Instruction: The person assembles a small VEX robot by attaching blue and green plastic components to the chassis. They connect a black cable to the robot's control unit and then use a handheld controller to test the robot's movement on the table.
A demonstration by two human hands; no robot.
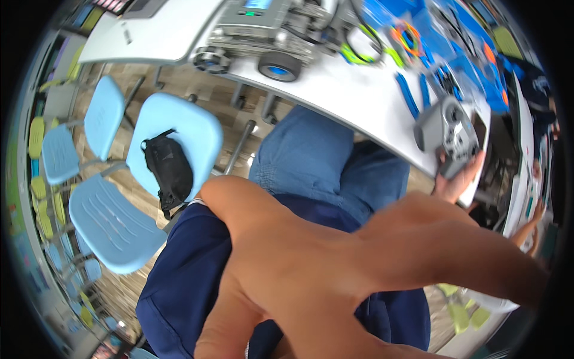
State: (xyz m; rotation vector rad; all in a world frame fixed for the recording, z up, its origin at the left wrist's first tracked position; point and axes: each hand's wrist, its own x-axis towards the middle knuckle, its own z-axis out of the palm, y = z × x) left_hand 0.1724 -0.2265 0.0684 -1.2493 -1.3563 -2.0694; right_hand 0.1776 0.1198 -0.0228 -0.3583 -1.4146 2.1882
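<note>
My left hand (287, 251) is raised close to the camera, fingers spread wide and holding nothing. Its navy sleeve (179, 269) comes in from the left, and the fingertips run out of sight or blur at the edges. Over the table's right edge, my right hand (459, 180) is closed around a grey game controller (445, 128), which shows a thumbstick and buttons. Just beyond the controller lies a hand tool with blue handles (408, 96). On the white table (359, 99) stands a wheeled metal robot (254, 45) carrying a grey box with a lit screen.
Blue trays (472, 75) with parts and cables, and bright green cords (359, 57), sit at the table's back right. Light blue chairs (113, 224) stand at left, one bearing a black pouch (168, 170). Other people's arms (529, 230) show at far right.
</note>
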